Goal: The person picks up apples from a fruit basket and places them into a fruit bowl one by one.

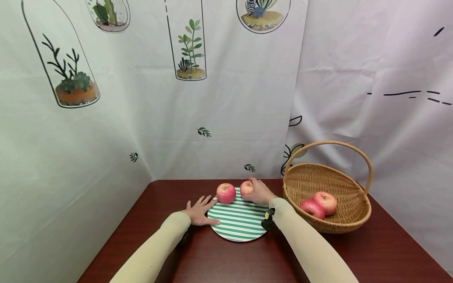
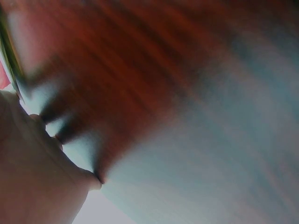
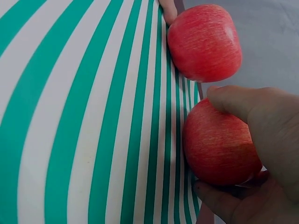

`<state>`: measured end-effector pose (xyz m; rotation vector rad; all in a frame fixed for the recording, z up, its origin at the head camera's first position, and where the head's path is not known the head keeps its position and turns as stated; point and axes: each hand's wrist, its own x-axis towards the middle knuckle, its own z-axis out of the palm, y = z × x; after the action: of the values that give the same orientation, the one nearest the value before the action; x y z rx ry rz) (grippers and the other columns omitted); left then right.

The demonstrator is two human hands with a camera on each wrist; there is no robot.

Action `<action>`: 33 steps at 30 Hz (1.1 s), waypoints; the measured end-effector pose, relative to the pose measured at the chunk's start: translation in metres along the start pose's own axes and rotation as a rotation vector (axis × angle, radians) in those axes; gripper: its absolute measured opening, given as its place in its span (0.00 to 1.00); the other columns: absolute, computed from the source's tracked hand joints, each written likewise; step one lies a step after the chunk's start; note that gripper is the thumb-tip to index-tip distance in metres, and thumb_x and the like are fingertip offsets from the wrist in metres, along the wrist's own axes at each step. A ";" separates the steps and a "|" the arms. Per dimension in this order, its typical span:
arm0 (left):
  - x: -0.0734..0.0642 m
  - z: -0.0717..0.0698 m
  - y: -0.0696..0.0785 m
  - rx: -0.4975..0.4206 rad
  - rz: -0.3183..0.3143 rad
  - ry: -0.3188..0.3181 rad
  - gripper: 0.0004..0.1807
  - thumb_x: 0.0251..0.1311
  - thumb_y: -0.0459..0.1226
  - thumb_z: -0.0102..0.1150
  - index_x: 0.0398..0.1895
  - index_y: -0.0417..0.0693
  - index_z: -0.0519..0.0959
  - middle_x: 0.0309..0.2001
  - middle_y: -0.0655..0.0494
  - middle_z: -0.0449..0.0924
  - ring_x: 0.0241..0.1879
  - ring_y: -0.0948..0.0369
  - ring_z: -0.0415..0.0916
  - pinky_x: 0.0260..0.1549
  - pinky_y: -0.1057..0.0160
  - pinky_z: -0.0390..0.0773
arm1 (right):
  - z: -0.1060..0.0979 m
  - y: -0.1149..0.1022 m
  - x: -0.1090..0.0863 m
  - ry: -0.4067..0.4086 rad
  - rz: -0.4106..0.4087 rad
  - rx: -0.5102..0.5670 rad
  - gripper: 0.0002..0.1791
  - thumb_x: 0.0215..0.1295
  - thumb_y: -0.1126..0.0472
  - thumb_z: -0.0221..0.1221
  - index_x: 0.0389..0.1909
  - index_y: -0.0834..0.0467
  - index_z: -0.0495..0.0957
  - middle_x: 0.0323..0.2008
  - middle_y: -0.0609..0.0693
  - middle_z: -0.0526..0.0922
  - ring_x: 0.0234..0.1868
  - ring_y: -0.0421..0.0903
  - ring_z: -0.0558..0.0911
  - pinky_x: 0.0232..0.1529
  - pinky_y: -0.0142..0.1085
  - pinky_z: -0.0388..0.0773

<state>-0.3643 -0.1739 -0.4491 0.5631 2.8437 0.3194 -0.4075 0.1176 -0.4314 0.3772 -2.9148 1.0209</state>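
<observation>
A round board with green and white stripes lies on the table. Two red apples sit near its far edge: the left apple stands free, and the right apple is held by my right hand. In the right wrist view, thumb and fingers curl round opposite sides of this held apple, which rests against the stripes. My left hand lies at the board's left edge with fingers spread, thumb and a fingertip over the rim. The left wrist view is dark and shows only part of that hand.
To the right stands a wicker basket with a tall arched handle; two apples lie in it. The dark red-brown table reaches back to a white curtain printed with plants, which also hangs at both sides.
</observation>
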 end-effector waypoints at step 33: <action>0.020 0.019 -0.020 -0.021 0.013 0.022 0.62 0.42 0.83 0.50 0.81 0.70 0.50 0.82 0.54 0.42 0.81 0.47 0.35 0.68 0.25 0.32 | -0.008 -0.009 -0.005 -0.051 -0.026 -0.090 0.58 0.52 0.48 0.75 0.79 0.59 0.53 0.73 0.63 0.64 0.72 0.58 0.67 0.69 0.54 0.67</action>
<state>-0.3844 -0.1808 -0.4755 0.5772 2.8552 0.3591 -0.4007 0.1171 -0.4205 0.4418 -2.9795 0.8866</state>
